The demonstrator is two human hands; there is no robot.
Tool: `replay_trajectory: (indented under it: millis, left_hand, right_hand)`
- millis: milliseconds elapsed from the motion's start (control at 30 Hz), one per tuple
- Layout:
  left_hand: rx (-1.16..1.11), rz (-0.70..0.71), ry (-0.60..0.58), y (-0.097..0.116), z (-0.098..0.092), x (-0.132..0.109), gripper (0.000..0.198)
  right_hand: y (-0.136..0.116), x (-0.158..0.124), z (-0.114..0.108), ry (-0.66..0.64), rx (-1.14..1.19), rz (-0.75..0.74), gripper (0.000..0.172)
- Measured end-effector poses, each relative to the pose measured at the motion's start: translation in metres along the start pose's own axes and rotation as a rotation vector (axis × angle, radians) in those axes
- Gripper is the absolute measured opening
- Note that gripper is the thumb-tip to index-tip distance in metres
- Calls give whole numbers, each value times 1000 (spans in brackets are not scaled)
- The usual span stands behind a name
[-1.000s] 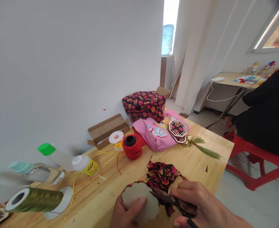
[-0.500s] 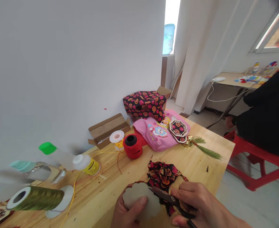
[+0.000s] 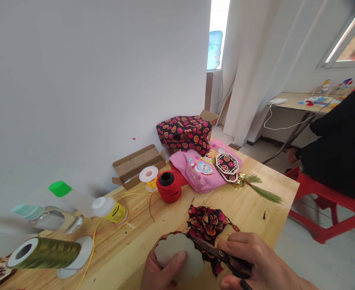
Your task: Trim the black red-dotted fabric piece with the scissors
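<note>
In my left hand (image 3: 162,270) is a pale grey piece with a scalloped edge (image 3: 179,251), pinned under the thumb. Dark patterned fabric shows along its rim. My right hand (image 3: 252,257) grips black-handled scissors (image 3: 221,254), thumb and fingers at the handles. Their blades point left and touch the right edge of the scalloped piece. Just beyond the blades lies a crumpled heap of dark fabric scraps (image 3: 209,221) with a red and orange fruit print. A strip of the same cloth hangs below the blades.
Beyond the scraps are a red ribbon roll (image 3: 168,187), a yellow thread spool (image 3: 149,175), a pink bag (image 3: 200,173) and an octagonal tasselled ornament (image 3: 226,164). Left stand a glue bottle (image 3: 114,209) and a green thread cone (image 3: 49,253). A person in black (image 3: 343,149) sits on a red stool (image 3: 319,205).
The scissor blades have moved slightly, and the scalloped piece has shifted a little left in my left hand. The fabric strip under the blades hangs slightly differently.
</note>
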State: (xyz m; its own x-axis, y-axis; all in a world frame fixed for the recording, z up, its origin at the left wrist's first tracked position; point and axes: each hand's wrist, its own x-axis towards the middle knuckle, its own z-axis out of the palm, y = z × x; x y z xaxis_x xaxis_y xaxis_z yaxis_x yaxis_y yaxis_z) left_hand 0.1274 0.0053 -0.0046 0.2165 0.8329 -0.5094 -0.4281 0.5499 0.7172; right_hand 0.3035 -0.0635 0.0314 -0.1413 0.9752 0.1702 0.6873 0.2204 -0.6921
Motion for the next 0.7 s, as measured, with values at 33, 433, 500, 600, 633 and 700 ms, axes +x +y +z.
replay_trajectory:
  millis: [33, 433, 500, 600, 633, 700]
  left_hand:
    - [1, -1, -1, 0, -1, 0, 39]
    - [-3, -24, 1, 0, 0, 0, 40]
    - [13, -9, -10, 0, 1, -1, 40]
    - [25, 17, -12, 0, 2, -1, 39]
    - [20, 19, -11, 0, 2, -1, 39]
    - [7, 13, -4, 0, 4, -2, 39]
  right_hand:
    - [0, 0, 0, -5, 4, 1, 54]
    - [2, 0, -1, 12, -22, -26, 48]
    - [3, 2, -1, 4, -35, -38, 49]
    - [3, 1, 0, -4, -79, -67, 52]
    - [3, 0, 0, -8, -92, -73, 54]
    - [3, -3, 0, -6, -110, -78, 56]
